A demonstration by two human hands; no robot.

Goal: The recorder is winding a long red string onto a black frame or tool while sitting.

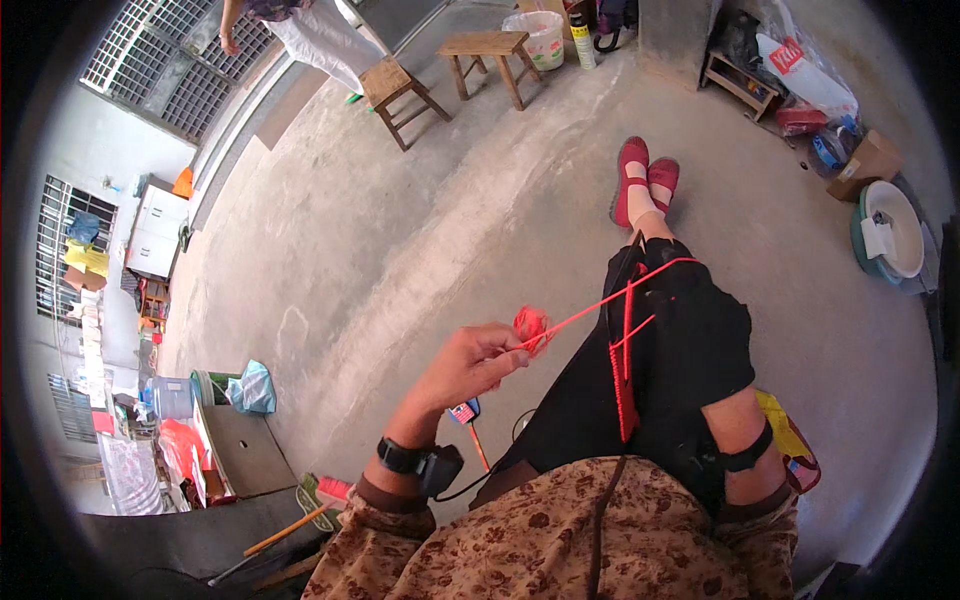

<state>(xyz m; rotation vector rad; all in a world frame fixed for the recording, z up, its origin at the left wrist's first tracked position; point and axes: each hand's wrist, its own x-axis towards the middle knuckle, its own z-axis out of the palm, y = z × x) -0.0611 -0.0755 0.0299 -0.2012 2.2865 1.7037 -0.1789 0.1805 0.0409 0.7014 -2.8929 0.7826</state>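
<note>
My left hand [470,365] is closed, with its thumb and fingers pinched on a red cord [600,303]. A loose red bundle of cord [532,328] shows just beyond its fingertips. From the pinch the cord runs taut to the upper right, over the black trousers [690,330] at my knee. More red strands and a tightly wound red length [620,390] lie along my lap, beside a thin dark cord. My right wrist [735,425] goes in against the black cloth; the fingers of that hand are hidden. Both forearms wear black straps.
Wooden stools [483,44] stand ahead near a white bucket [540,38] and a standing person's legs. At right are a low shelf [740,85], a cardboard box [866,165] and stacked basins [893,230]. A broom handle [285,530] and bags lie at lower left.
</note>
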